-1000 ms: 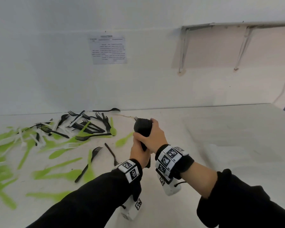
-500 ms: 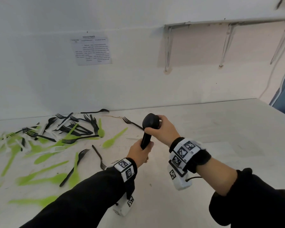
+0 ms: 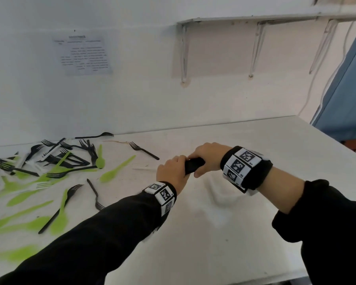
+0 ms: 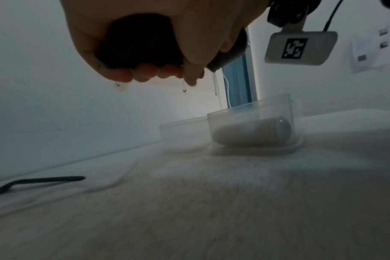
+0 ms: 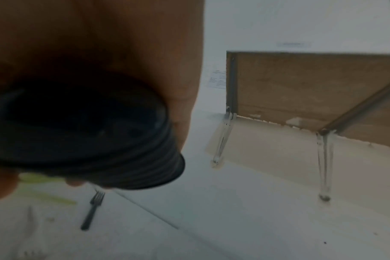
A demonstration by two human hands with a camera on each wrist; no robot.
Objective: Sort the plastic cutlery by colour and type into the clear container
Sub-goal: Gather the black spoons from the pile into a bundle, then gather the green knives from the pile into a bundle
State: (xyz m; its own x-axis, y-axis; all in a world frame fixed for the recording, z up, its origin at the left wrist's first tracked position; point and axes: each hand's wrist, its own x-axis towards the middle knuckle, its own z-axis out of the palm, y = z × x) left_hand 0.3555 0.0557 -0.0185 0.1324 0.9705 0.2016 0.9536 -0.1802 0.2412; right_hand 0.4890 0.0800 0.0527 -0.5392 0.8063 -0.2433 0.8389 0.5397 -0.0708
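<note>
A nested stack of black plastic spoons [image 3: 193, 164] lies nearly level just above the white table. My left hand [image 3: 173, 171] grips its handle end and my right hand [image 3: 208, 157] curls over its bowl end. The right wrist view shows the stacked bowls [image 5: 89, 133] close up under my palm. In the left wrist view, a clear container [image 4: 252, 126] stands on the table ahead of my left hand [image 4: 145, 52] and holds a white nested stack [image 4: 252, 132] lying on its side. Loose green, black and white cutlery [image 3: 56, 173] is scattered at the left.
A second clear container [image 4: 180, 133] stands beside the first. A lone black fork [image 3: 144, 150] lies just beyond my hands. A wall shelf on brackets [image 3: 255, 19] hangs above the table's far edge. The table's right edge [image 3: 337, 145] drops off near a blue door.
The black stack was upright between my hands; it has been tipped over to lie level and lowered toward the table. My view has swung to the right.
</note>
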